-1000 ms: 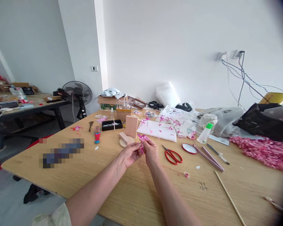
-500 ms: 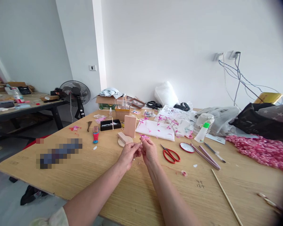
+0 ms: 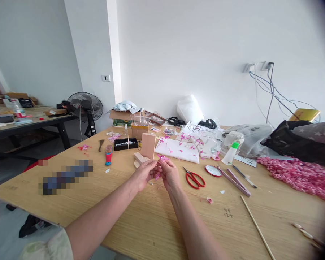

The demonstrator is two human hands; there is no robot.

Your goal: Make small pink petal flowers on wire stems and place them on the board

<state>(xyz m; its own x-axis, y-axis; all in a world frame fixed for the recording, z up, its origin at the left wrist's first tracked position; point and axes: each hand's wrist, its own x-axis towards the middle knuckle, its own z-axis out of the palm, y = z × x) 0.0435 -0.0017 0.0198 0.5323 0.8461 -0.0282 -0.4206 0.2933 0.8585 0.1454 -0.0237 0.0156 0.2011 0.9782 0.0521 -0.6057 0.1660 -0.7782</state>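
Observation:
Over the middle of the table, my right hand [image 3: 169,173] pinches a small pink artificial flower [image 3: 164,158], whose petals stick out above the thumb and fingertips. Close against it on the left, my left hand [image 3: 144,175] is closed in a pinch. Something thin runs between the fingertips of both hands, too fine to name. A further bit of pink shows below, between the hands. Just beyond them stand an upright wooden block [image 3: 148,145] and a smaller wood piece on a round base. Red-handled scissors [image 3: 194,179] lie to the right of my right hand.
More pink flowers on stems stand in a white foam slab [image 3: 176,151]. Rightward lie a round red-rimmed dish [image 3: 213,170], tweezers [image 3: 237,182], a green-capped bottle [image 3: 230,154] and a wooden stick [image 3: 257,227]. A black tray [image 3: 126,144] and a brush [image 3: 108,155] are on the left.
My hands have tilted and opened slightly apart at the fingertips, so more of the pink flower shows, including pink below the fingers. The view has shifted a little.

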